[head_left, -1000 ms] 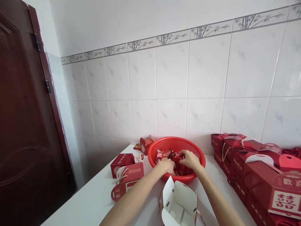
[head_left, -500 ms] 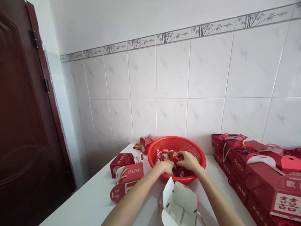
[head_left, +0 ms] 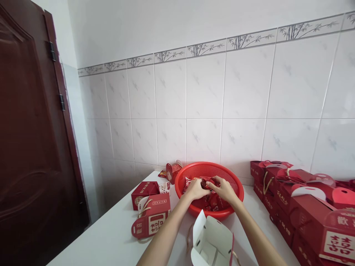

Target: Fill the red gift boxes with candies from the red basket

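Facing each other over wrapped sweets (head_left: 217,202) in the red basket (head_left: 210,169), the curled left hand (head_left: 196,189) and right hand (head_left: 223,190) nearly meet, their grip unclear, with the open box (head_left: 217,233) just nearer, between the forearms (head_left: 169,229).

- I see a round red plastic basket (head_left: 206,163) with a finely perforated wall, standing upright with its mouth facing up.
- Inside I make out a loose heap of small candies in shiny red wrappers (head_left: 217,204), partly hidden.
- Just nearer me, a white-lined, red-edged cardboard box (head_left: 220,231) sits open, flaps raised.
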Demonstrator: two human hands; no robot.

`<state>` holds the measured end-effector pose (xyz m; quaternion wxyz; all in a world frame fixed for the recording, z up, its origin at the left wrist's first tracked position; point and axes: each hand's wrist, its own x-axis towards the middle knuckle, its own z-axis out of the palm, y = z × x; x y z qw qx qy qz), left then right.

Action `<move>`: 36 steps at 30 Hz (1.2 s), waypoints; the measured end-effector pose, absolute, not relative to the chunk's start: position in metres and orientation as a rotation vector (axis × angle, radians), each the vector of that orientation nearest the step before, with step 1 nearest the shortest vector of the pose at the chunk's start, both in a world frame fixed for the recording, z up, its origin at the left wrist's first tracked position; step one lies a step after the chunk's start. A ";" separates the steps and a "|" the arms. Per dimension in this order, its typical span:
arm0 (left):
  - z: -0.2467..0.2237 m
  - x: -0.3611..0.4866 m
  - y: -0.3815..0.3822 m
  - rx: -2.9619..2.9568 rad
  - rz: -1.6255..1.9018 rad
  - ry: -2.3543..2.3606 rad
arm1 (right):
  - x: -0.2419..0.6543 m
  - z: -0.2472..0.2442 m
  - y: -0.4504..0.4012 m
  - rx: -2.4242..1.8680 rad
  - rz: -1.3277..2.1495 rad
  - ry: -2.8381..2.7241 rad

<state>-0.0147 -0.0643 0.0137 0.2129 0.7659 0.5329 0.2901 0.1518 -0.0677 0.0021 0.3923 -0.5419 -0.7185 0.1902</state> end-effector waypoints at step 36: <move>-0.008 -0.014 -0.066 2.192 0.249 1.466 | 0.160 -0.014 -0.060 -1.386 0.551 -1.777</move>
